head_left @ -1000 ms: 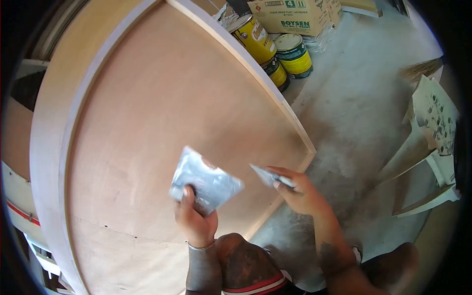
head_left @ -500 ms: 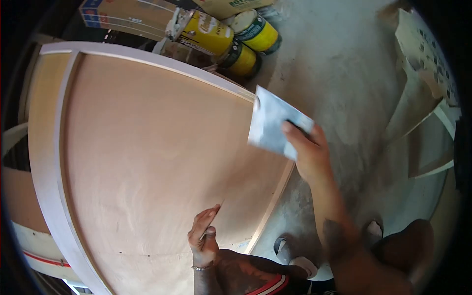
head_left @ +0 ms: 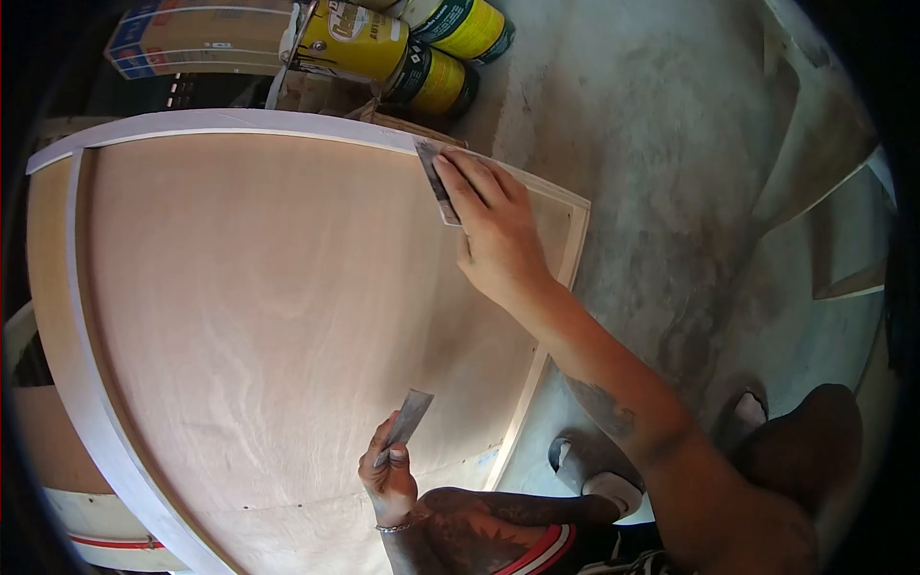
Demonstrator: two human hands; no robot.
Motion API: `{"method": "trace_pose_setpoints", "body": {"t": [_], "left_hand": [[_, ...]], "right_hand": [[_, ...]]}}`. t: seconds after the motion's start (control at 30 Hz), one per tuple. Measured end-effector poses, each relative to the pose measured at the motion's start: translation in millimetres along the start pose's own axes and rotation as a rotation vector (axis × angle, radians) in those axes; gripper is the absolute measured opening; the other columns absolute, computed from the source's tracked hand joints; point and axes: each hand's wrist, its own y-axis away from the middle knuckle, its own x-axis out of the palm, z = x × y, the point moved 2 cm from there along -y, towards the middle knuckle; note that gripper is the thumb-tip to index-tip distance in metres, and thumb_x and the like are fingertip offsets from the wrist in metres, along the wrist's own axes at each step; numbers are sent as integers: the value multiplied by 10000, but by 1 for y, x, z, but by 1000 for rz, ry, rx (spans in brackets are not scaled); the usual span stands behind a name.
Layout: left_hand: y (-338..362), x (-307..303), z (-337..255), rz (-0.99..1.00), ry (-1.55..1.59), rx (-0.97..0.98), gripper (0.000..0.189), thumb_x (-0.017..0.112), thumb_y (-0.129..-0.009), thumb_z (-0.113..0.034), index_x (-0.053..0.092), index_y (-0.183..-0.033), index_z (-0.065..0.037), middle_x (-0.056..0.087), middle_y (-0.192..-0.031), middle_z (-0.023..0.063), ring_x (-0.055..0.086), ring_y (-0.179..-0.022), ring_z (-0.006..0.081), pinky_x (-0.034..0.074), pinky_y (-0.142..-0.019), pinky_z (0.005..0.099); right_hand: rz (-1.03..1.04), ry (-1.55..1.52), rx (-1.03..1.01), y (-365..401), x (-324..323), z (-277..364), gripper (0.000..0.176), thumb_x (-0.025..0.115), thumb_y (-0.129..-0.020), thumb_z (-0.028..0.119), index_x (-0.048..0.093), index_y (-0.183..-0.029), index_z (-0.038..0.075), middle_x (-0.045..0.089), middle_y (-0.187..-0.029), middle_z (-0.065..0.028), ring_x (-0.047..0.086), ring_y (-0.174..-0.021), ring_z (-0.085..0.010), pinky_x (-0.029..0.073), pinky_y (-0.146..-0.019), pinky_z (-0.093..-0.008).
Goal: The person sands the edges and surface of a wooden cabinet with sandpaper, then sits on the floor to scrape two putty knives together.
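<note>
My right hand (head_left: 498, 216) is closed around a wide scraper (head_left: 436, 184), its blade against the far rim of a large wooden panel. The panel's plywood face (head_left: 259, 307) is recessed within a raised frame. A white coating covers the frame's far rim (head_left: 240, 123) on the left, while bare wood shows toward the right corner. Low over the plywood, my left hand (head_left: 388, 479) grips a narrower metal scraper (head_left: 410, 417) that points up and away. The handles of both tools are mostly hidden by my fingers.
Beyond the far rim stand yellow paint cans (head_left: 355, 38) and a cardboard box (head_left: 201, 38). Dusty concrete floor (head_left: 661, 172) lies to the right, with curved wooden pieces (head_left: 834, 172) at its edge. My feet are below the right arm.
My right hand has moved left and turned the scraper from broadside in the air to edge-on at the rim. The left scraper now shows its flat side. My view has shifted right.
</note>
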Motion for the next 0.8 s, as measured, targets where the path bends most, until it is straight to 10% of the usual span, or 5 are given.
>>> {"method": "trace_pose_setpoints", "body": {"t": [0.8], "left_hand": [[1,1,-9,45,-99,-19,368,649,-960,-207,633,-1242,28,691,-1065,85,567,-894,116,429,-811,248]], "right_hand": [[-37,5,-5,-1,3,9,550,612,-771,-9,547,-1316,33,515,-1362,-106,485,-1229,-315,371,-1034,-455]]}}
